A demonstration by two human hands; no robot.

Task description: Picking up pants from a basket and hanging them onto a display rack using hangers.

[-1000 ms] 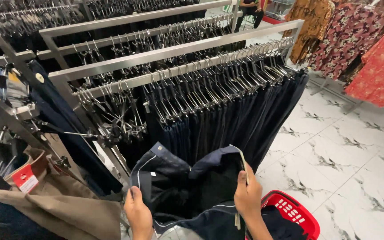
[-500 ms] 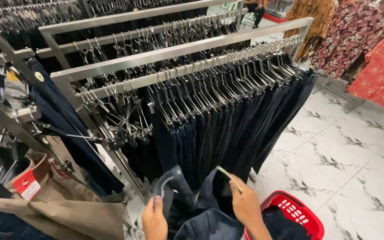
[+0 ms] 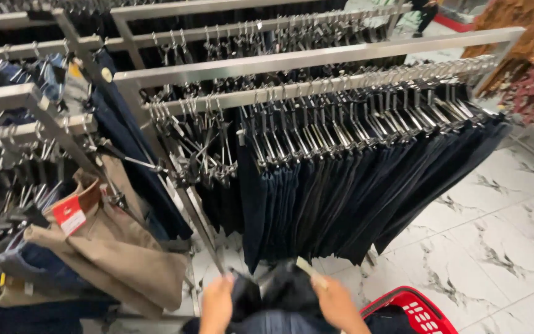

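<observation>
Both hands grip dark trousers low in front: left hand on one edge, right hand on the other, below the rack.

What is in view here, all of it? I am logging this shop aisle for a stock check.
garment: one, dark, bottom centre, held by both hands
trousers: a long row, too many to count, navy, hanging from the front rail
rails: several, silver metal, slanting across the upper frame
hangers: many, metal clips, empty, left part of the front rail
tan trousers: one pair, beige with a red and white tag, on the left rack
basket: one, red, on the floor at bottom right
floor: white marbled tiles, right
patterned clothes: several, red and brown, top right
left hand: grip on the garment's left edge
right hand: grip on the garment's right edge, with a pale strip
</observation>
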